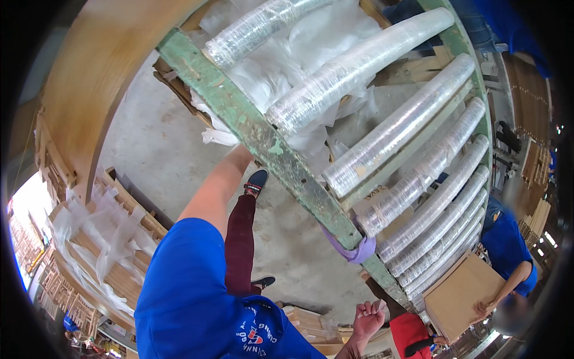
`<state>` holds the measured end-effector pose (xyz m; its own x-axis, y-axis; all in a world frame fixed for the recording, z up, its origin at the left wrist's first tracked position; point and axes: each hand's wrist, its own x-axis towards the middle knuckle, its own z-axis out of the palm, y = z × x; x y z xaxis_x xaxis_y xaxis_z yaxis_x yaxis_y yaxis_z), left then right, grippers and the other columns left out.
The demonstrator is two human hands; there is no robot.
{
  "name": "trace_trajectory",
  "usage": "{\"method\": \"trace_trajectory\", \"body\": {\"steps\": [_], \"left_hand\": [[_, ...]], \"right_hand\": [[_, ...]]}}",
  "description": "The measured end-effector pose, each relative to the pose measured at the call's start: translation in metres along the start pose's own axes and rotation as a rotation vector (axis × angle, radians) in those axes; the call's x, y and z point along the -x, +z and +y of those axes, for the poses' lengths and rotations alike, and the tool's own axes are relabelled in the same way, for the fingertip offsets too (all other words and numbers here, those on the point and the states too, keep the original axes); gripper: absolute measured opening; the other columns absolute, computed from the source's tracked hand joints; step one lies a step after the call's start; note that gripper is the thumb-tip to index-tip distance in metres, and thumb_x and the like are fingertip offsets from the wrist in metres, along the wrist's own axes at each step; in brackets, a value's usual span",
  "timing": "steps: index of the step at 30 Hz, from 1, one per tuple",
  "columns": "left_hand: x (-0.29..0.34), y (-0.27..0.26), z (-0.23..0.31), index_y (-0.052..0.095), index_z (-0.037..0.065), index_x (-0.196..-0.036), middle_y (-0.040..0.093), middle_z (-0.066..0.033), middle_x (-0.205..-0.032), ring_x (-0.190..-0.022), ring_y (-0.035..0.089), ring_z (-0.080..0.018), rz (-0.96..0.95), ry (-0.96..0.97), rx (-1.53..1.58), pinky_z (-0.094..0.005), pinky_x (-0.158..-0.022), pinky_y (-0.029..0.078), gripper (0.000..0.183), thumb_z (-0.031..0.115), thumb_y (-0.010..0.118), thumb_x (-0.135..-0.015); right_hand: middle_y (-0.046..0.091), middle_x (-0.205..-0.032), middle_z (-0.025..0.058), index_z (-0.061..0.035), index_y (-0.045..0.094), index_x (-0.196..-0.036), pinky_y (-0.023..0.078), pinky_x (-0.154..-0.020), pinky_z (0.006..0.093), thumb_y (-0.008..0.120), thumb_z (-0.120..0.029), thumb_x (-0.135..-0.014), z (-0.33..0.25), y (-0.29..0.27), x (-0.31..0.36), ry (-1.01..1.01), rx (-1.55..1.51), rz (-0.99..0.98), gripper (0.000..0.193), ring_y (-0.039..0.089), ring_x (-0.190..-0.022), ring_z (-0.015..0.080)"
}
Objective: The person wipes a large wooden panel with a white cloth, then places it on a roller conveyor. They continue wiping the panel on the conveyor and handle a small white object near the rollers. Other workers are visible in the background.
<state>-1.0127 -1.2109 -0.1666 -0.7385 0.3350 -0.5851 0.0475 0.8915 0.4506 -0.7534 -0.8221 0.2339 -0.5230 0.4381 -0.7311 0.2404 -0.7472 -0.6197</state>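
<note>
The person is standing beside a conveyor [311,186], which is carrying many rollers [365,69] wrapped in clear film. The bare left forearm [218,185] is extending from a blue sleeve [185,263] to the near rail [209,81], and there the rail is hiding the left hand, so I cannot tell if it is spread or pinching something. White sheets [317,39] (I believe they are thin foam) are lying under the upper rollers, close to this arm; some of them are sticking out past the near edge of the conveyor. The right hand [367,320] is hanging low, well apart from the sheets, and is holding its fingers bent toward the palm; whether they are pinching something small, I cannot tell.

A purple cloth [360,250] is wrapping around the near rail, toward its lower end. Near the conveyor's lower right corner, a co-worker in blue [507,248] is keeping one hand on a brown box [460,296], and a person in red [409,335] is standing beside it. At the left, boards [113,260] are lying stacked, with more white pieces [110,221] over them.
</note>
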Motion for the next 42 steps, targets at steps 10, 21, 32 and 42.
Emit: {"method": "trace_trajectory", "body": {"steps": [10, 21, 32, 42], "left_hand": [[-0.027, 0.089, -0.040, 0.047, 0.000, -0.119, 0.046, -0.0156, -0.124, -0.117, 0.041, -0.0297, -0.057, -0.191, -0.065, -0.0385, -0.100, 0.029, 0.043, 0.026, 0.048, -0.084], [0.013, -0.010, -0.011, 0.043, 0.001, -0.124, 0.043, -0.0150, -0.129, -0.121, 0.038, -0.0288, -0.089, 0.019, -0.094, -0.0390, -0.101, 0.029, 0.050, 0.028, 0.050, -0.083], [0.158, -0.107, 0.073, 0.062, 0.003, -0.095, 0.061, -0.0171, -0.101, -0.097, 0.056, -0.0335, 0.013, 0.119, 0.025, -0.0417, -0.084, 0.044, 0.034, 0.032, 0.049, -0.082], [0.278, -0.030, 0.230, 0.056, 0.003, -0.098, 0.059, -0.0221, -0.096, -0.089, 0.056, -0.0386, -0.389, 0.704, -0.183, -0.0463, -0.076, 0.043, 0.036, 0.035, 0.046, -0.085]], "right_hand": [[0.038, -0.067, -0.0022, -0.0095, 0.045, -0.083, 0.032, -0.064, 0.0261, 0.049, -0.009, -0.079, 0.002, 0.027, -0.033, -0.116, -0.086, -0.033, 0.005, 0.035, -0.062, 0.0098], [0.043, -0.073, -0.0015, -0.0105, 0.043, -0.079, 0.035, -0.071, 0.0309, 0.046, -0.012, -0.083, 0.002, 0.029, 0.001, -0.087, -0.359, -0.234, 0.005, 0.041, -0.069, 0.0122], [0.058, -0.087, 0.0017, -0.0071, 0.055, -0.093, 0.040, -0.077, 0.0353, 0.048, -0.018, -0.085, 0.005, -0.032, 0.063, -0.178, -0.465, -0.221, 0.015, 0.054, -0.083, 0.0178], [0.058, -0.080, 0.0012, -0.0142, 0.053, -0.100, 0.045, -0.066, 0.0358, 0.048, -0.015, -0.090, 0.081, -0.133, 0.138, -0.253, -0.406, -0.341, 0.012, 0.055, -0.069, 0.0156]]}}
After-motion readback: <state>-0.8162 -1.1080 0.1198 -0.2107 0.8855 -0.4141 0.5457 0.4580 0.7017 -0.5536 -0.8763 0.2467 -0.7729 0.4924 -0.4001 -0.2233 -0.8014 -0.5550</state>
